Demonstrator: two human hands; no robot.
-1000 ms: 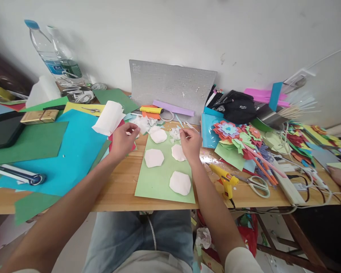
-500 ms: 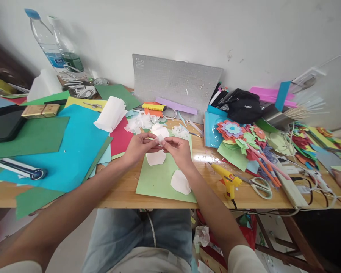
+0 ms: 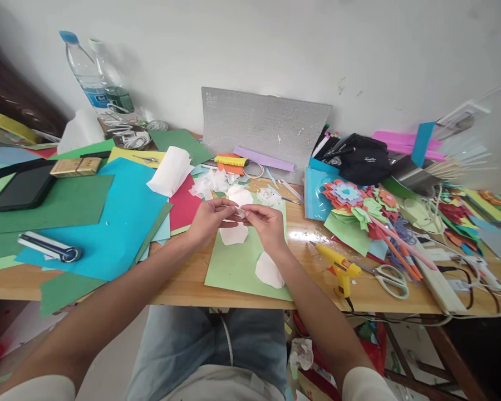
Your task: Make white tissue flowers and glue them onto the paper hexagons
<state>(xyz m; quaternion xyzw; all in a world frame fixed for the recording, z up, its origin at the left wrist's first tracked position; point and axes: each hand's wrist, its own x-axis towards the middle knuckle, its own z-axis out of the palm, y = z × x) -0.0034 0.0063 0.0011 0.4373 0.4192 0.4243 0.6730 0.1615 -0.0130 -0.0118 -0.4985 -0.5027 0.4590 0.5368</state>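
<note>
A small white paper piece point(image 3: 240, 212) is pinched between my two hands above a light green sheet point(image 3: 229, 270). My left hand point(image 3: 212, 219) grips its left side with thumb and fingers. On its right side my right hand point(image 3: 266, 223) holds it the same way. Rounded white paper cutouts lie on the green sheet: one point(image 3: 234, 234) just below the fingers, another point(image 3: 239, 195) behind them, and a third point(image 3: 269, 270) beside my right wrist, which partly covers it.
Right of the sheet lie a yellow glue gun point(image 3: 338, 265), scissors point(image 3: 391, 281) and paper flowers point(image 3: 344, 192). Left are blue paper point(image 3: 129, 223), a stapler point(image 3: 50, 247) and a phone point(image 3: 23, 188). A grey cutting mat point(image 3: 263, 125) leans on the wall behind white scraps point(image 3: 212, 182).
The view has shifted, so the scene sits slightly further right and lower. The held paper now appears narrower between my fingers. The other person's hand at the right edge has left the view.
</note>
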